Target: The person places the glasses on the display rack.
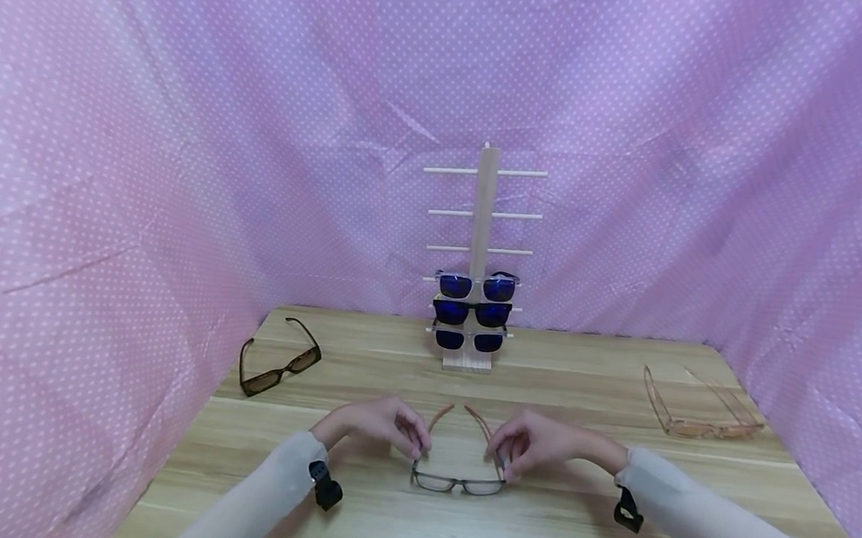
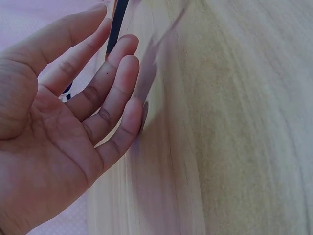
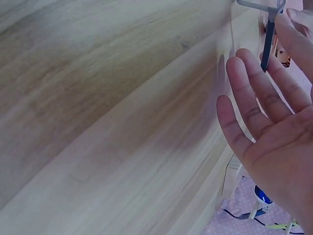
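Grey-framed glasses with clear lenses and orange-brown temple tips (image 1: 456, 484) are at the near middle of the table, temples unfolded and pointing away. The left hand (image 1: 384, 424) pinches the left temple near its hinge; in the left wrist view the dark temple (image 2: 117, 27) runs between thumb and fingers of the left hand (image 2: 73, 107). The right hand (image 1: 539, 444) pinches the right temple near the hinge. In the right wrist view, thumb and index of the right hand (image 3: 274, 107) are at the dark temple (image 3: 268, 44), with the other fingers extended.
Behind stands a wooden rack (image 1: 482, 223) with several pegs, its lower ones holding blue-lensed sunglasses (image 1: 471, 313). Brown tortoiseshell sunglasses (image 1: 280, 372) lie at the left, clear pinkish glasses (image 1: 710, 430) at the right. Pink dotted cloth (image 1: 262, 127) surrounds the wooden table (image 1: 367, 347).
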A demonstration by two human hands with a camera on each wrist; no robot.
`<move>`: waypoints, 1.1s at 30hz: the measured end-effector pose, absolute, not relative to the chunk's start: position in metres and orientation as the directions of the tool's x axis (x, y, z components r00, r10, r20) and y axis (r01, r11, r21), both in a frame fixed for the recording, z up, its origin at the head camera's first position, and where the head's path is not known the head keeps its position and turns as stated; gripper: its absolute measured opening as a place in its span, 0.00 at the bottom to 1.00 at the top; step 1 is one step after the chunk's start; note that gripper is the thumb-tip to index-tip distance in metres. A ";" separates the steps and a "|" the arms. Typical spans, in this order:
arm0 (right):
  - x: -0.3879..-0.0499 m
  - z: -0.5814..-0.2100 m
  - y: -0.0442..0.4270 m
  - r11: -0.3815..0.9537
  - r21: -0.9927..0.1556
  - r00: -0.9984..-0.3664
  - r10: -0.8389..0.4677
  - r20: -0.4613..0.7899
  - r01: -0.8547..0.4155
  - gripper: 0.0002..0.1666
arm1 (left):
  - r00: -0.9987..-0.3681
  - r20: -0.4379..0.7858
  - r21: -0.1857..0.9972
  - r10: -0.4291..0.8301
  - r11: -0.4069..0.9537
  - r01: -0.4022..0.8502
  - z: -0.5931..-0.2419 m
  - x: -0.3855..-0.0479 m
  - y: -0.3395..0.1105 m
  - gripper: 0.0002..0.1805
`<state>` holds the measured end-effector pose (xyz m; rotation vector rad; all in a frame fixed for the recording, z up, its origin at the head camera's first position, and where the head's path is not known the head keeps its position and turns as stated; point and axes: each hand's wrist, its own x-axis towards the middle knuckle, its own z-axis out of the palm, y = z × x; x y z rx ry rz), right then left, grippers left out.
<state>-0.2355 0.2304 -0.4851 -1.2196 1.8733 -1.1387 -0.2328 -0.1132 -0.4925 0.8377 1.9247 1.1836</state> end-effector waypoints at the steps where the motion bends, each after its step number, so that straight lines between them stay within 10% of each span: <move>1: -0.235 -0.485 0.230 0.202 -0.902 -0.379 -0.924 -0.046 -0.383 0.22 | -0.527 -0.233 0.918 0.817 0.364 0.158 -0.493 -0.233 -0.113 0.13; 33: -0.244 -0.494 0.241 0.320 -0.875 -0.595 -0.802 -0.046 -0.363 0.24 | -0.647 -0.238 0.938 0.725 0.343 0.039 -0.495 -0.235 -0.114 0.20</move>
